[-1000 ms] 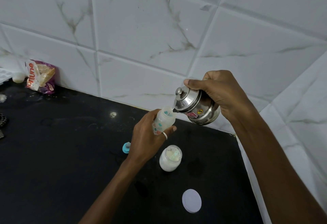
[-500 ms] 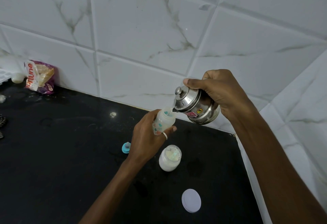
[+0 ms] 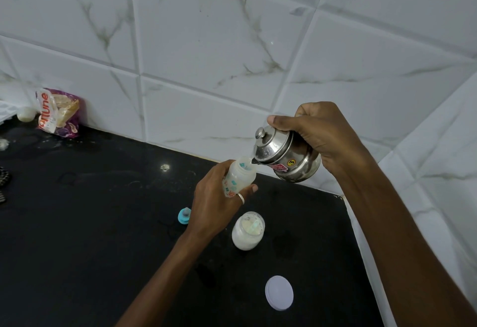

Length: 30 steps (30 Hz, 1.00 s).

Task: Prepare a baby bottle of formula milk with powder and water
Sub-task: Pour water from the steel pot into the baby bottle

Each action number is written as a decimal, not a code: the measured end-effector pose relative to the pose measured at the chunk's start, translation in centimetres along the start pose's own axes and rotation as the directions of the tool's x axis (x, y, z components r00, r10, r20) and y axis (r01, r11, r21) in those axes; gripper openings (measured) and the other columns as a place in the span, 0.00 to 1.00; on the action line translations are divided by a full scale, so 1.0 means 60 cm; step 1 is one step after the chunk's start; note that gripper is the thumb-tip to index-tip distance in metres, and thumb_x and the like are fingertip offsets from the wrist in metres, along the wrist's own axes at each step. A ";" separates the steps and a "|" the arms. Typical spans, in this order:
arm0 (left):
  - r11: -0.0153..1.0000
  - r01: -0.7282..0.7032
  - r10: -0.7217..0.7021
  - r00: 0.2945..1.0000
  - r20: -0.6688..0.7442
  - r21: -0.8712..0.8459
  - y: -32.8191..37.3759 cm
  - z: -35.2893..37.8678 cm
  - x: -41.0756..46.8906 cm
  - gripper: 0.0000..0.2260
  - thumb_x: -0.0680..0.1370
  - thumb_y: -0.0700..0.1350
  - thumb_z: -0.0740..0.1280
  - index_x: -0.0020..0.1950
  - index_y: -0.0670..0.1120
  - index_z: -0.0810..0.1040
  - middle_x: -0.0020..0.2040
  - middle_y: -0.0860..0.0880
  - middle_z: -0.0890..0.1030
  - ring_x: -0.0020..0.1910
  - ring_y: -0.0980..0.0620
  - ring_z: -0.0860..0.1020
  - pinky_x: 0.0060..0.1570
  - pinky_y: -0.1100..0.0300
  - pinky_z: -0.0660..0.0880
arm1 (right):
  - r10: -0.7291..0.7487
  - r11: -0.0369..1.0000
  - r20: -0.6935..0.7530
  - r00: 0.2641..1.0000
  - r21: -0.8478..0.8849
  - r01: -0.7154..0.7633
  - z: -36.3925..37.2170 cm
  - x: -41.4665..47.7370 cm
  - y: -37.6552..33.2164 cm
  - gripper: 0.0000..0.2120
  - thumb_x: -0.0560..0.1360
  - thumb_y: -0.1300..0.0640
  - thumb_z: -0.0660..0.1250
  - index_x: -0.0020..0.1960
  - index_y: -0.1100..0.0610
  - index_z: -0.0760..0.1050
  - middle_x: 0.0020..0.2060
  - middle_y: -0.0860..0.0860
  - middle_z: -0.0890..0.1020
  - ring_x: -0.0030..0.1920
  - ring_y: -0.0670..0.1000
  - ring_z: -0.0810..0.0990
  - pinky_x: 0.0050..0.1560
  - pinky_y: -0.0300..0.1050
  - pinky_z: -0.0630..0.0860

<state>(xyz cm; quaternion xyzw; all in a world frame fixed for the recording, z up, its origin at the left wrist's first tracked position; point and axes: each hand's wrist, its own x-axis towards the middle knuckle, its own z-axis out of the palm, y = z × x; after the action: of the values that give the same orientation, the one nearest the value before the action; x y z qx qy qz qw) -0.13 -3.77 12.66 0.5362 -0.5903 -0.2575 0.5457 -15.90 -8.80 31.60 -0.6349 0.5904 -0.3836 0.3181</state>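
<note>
My left hand (image 3: 215, 199) grips a small translucent baby bottle (image 3: 239, 176) with teal markings, held open-mouthed above the black counter (image 3: 90, 223). My right hand (image 3: 322, 135) holds a lidded steel kettle (image 3: 286, 155) tilted left, its spout touching the bottle's mouth. An open glass jar of white powder (image 3: 248, 230) with a scoop inside stands on the counter just below the bottle. Its white lid (image 3: 279, 292) lies nearer to me. The blue bottle teat (image 3: 184, 215) lies left of my left wrist.
A purple and white food packet (image 3: 58, 113) leans on the tiled wall (image 3: 206, 55) at the far left. Small dark items (image 3: 4, 182) sit at the left edge. The counter ends at a tiled side wall (image 3: 438, 171) on the right.
Both hands, the bottle and the kettle hold nearly the same pose; the view shifts only slightly.
</note>
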 end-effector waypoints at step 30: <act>1.000 0.011 -0.011 1.000 -0.004 0.000 0.010 -0.008 -0.012 0.29 0.71 0.56 0.78 0.68 0.50 0.75 0.62 0.52 0.81 0.60 0.52 0.81 0.58 0.52 0.82 | -0.005 1.000 0.003 1.000 -0.011 0.006 0.001 -0.016 -0.010 0.23 0.67 0.50 0.81 0.30 0.54 0.68 0.21 0.44 0.74 0.21 0.41 0.72 0.23 0.31 0.68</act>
<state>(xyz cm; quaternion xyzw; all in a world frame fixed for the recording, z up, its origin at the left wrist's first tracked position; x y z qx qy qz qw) -0.01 -2.80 13.03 0.5397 -0.5863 -0.2594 0.5457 -15.56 -7.77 31.94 -0.6389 0.5902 -0.3803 0.3145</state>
